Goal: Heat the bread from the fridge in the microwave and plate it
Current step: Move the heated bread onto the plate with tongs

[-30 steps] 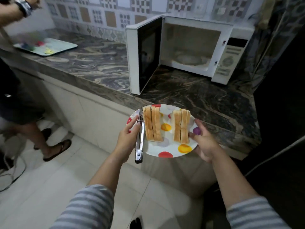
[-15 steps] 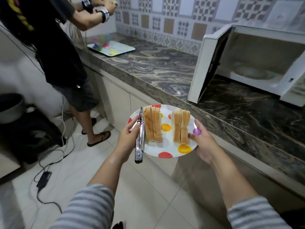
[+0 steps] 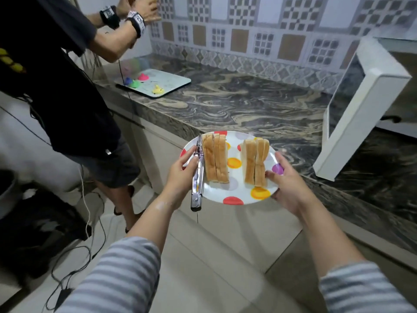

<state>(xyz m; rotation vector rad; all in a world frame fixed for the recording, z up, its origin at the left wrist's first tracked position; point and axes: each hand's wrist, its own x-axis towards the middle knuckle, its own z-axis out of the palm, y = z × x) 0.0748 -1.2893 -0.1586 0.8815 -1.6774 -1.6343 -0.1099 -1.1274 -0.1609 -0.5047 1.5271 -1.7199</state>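
A round white plate with coloured polka dots (image 3: pixel 234 177) is carried in both hands in front of the marbled stone table (image 3: pixel 237 105). The left hand (image 3: pixel 180 175) grips its 9 o'clock rim, thumb pressing a pair of folded silver metal tongs (image 3: pixel 198 177) against the plate. The right hand (image 3: pixel 286 184) holds the 3 o'clock rim, thumb on top. Two stacks of sliced pale-brown bread stand on edge on the plate: one (image 3: pixel 215 158) just beside the tongs, another (image 3: pixel 256 161) near the right thumb. The white microwave's open door (image 3: pixel 358 109) stands at 2 o'clock. Another person in dark clothes (image 3: pixel 67 86) stands at 10 o'clock.
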